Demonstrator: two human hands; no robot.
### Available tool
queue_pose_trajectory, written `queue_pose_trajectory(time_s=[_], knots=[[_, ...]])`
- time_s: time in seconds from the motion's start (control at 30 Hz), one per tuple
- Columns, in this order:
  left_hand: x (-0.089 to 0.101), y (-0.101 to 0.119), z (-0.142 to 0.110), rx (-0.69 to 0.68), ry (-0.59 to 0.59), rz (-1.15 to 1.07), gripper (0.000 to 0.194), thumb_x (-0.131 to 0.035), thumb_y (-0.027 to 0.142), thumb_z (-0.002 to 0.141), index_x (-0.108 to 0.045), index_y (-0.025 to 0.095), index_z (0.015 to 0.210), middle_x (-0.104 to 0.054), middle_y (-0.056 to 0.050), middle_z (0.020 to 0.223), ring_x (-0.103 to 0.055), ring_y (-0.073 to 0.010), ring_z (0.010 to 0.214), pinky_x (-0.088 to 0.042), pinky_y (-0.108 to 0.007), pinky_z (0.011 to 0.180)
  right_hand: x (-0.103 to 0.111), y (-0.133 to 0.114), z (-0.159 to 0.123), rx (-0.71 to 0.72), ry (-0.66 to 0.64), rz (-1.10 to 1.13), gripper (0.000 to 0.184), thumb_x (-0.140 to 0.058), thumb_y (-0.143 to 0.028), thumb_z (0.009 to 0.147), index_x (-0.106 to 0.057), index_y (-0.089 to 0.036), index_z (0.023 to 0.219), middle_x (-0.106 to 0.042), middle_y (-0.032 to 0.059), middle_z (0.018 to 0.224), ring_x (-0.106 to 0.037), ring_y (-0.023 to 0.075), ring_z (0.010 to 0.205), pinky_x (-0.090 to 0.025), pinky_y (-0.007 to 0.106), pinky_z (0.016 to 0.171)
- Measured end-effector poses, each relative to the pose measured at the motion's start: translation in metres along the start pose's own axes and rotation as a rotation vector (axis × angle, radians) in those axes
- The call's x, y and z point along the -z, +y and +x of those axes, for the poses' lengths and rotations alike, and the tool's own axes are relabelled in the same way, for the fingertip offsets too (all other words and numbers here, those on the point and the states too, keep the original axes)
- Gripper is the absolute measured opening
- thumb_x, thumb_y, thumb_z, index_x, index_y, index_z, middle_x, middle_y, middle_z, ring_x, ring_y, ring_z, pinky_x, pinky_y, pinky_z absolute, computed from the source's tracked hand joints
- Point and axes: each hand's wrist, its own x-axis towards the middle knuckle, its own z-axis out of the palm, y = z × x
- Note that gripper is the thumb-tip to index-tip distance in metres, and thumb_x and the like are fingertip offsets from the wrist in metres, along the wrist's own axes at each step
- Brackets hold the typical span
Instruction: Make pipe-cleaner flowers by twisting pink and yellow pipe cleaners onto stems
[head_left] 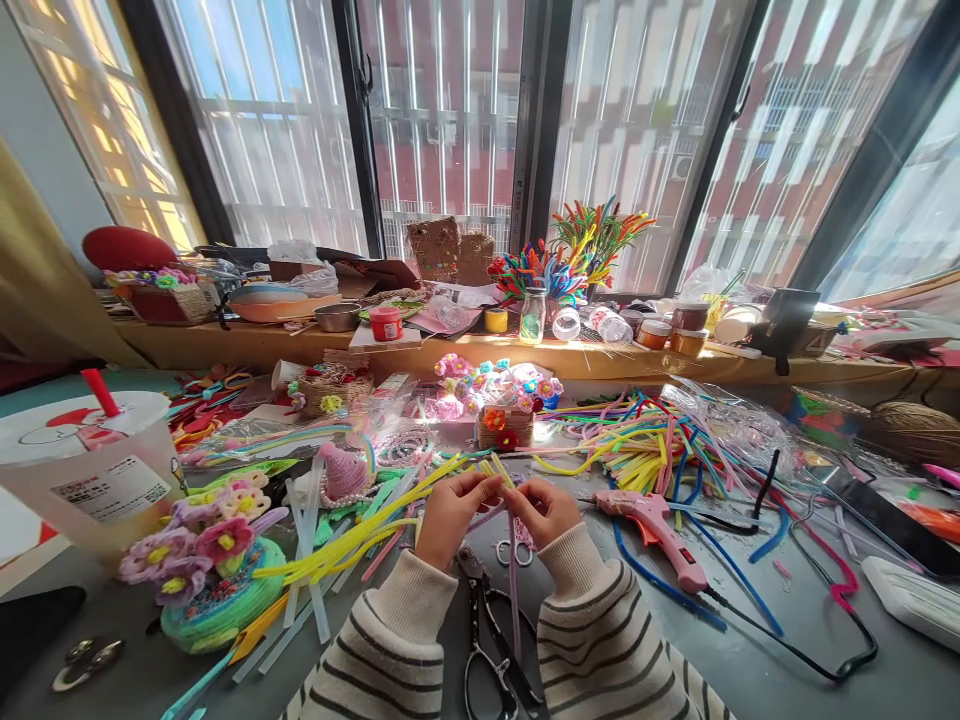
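My left hand (450, 515) and my right hand (546, 510) meet over the middle of the table, fingers pinched together on a purple pipe cleaner (514, 590) that hangs down between my striped sleeves. A yellow pipe cleaner (495, 470) sticks up by my fingertips. Below my hands lie black scissors (491, 640) and a smaller pair of scissors (510, 552). A pink glue gun (660, 525) lies just right of my right hand.
A heap of coloured pipe cleaners (645, 440) spreads at the right. A lidded cup with a red straw (90, 470) and a pipe-cleaner flower basket (214, 575) sit at the left. Jars and craft flowers line the window ledge (480, 355). A black cable (810, 640) trails right.
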Motion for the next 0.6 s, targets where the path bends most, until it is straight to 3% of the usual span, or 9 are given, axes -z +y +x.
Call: queue_pose_trajectory(time_s=[0.33,0.6], knots=[[-0.0035,-0.0002,-0.0001,0.039,-0.003,-0.128,0.018,-0.063,0.031,0.057,-0.059,0.013,0.055,-0.059,0.001,0.057,-0.055,-0.0114,0.058,-0.043,-0.022,0.060,-0.0040,-0.0007,-0.0034,0.038,0.165,0.004,0.030,-0.044,-0.035,0.074,-0.054,-0.015,0.055,-0.046,-0.0020,0.049,-0.042,0.0089,0.047,-0.032,0.019,0.045],[-0.0049,0.0045,-0.0045,0.188,-0.042,-0.265,0.019,-0.066,0.028,0.054,-0.060,0.013,0.062,-0.061,-0.002,0.065,-0.056,-0.0109,0.062,-0.044,-0.020,0.058,-0.0072,0.0068,-0.0009,-0.005,0.274,0.055,0.034,-0.043,-0.042,0.072,-0.052,-0.015,0.054,-0.046,-0.0011,0.049,-0.042,0.0098,0.045,-0.032,0.020,0.043]])
